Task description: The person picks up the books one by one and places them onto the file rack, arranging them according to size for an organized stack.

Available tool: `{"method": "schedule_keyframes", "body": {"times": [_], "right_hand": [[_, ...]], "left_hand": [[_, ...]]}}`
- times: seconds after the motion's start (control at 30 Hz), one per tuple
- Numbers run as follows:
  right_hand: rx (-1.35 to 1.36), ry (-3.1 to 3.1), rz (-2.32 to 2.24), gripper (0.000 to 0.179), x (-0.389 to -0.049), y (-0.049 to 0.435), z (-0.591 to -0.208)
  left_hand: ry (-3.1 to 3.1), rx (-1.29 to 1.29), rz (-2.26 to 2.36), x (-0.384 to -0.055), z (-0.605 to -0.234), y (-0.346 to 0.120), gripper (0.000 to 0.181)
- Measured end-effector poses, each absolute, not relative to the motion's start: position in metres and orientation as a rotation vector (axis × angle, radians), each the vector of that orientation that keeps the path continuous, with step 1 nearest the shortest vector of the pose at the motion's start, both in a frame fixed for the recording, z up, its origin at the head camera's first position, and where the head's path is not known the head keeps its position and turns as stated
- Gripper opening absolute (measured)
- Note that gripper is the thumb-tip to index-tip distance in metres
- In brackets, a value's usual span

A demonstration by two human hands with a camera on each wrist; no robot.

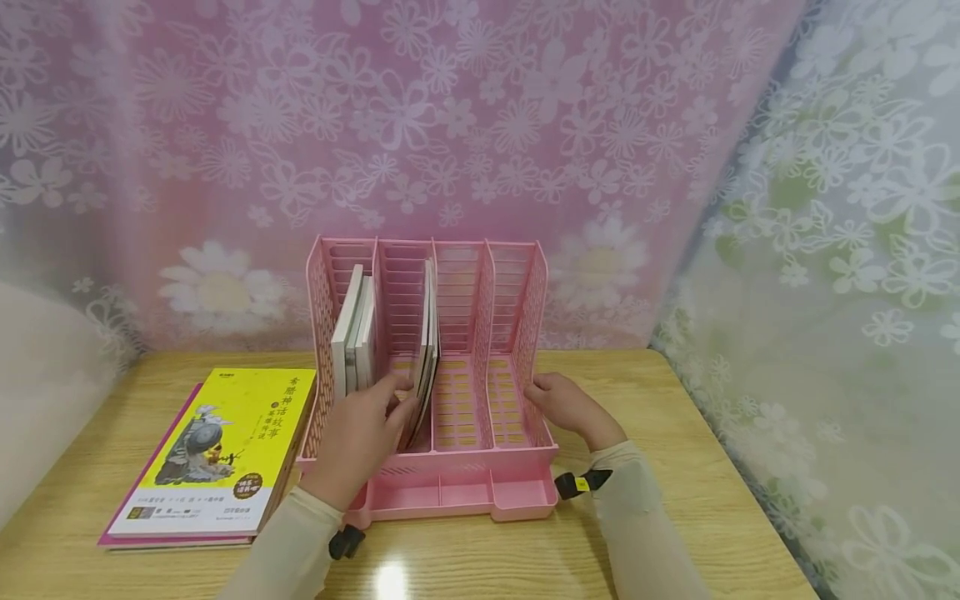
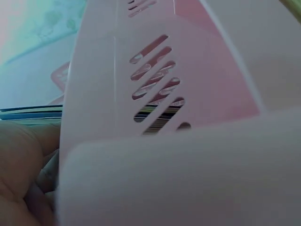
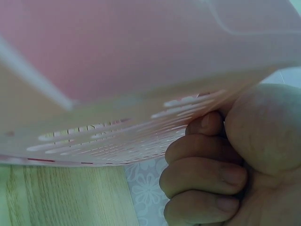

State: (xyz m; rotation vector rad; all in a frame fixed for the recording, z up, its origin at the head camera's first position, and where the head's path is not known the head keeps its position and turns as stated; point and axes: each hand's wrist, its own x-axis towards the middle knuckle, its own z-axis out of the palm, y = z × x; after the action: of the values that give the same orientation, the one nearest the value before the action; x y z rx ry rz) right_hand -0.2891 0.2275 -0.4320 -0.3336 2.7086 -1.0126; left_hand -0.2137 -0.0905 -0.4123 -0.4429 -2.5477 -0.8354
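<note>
A pink plastic desk organizer (image 1: 480, 458) with upright slots stands on the table. My left hand (image 1: 367, 433) reaches into its second slot from the left, touching the left side of thin books (image 1: 427, 333) that lean on the divider. The left wrist view shows this hand (image 2: 23, 169) beside the book edges, part of it hidden by the organizer's front wall. My right hand (image 1: 570, 408) grips the front edge of the organizer's right wall. In the right wrist view its curled fingers (image 3: 202, 174) lie against the outside of the slotted wall (image 3: 141, 136).
Several books (image 1: 352, 342) stand in the leftmost slot. Left of the organizer lies a stack with a yellow-covered book (image 1: 232, 442) on top, a magenta one beneath. Flowered curtains (image 1: 480, 125) hang behind and to the right of the wooden table (image 1: 637, 392).
</note>
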Motion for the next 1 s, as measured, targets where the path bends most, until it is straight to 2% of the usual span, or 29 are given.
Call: {"method": "schedule_keyframes", "body": {"times": [0.4,0.7,0.87,1.0], "right_hand": [[-0.331,2.707,-0.996,0.038,-0.289,0.226,-0.430],[-0.352,2.729,-0.946,0.038,-0.291,0.231,-0.433],[-0.350,2.741,-0.916,0.041,-0.291,0.230,-0.432],[-0.357,2.750,-0.874,0.040,-0.291,0.228,-0.429]], "left_hand": [[-2.623,-0.398,-0.792,-0.213,-0.408,-0.093,0.020],[-2.700,-0.410,-0.775,-0.202,-0.382,-0.140,0.011],[-2.838,-0.296,-0.765,-0.206,-0.377,-0.178,0.017],[-2.987,-0.177,-0.809,-0.210,-0.384,-0.201,0.035]]}}
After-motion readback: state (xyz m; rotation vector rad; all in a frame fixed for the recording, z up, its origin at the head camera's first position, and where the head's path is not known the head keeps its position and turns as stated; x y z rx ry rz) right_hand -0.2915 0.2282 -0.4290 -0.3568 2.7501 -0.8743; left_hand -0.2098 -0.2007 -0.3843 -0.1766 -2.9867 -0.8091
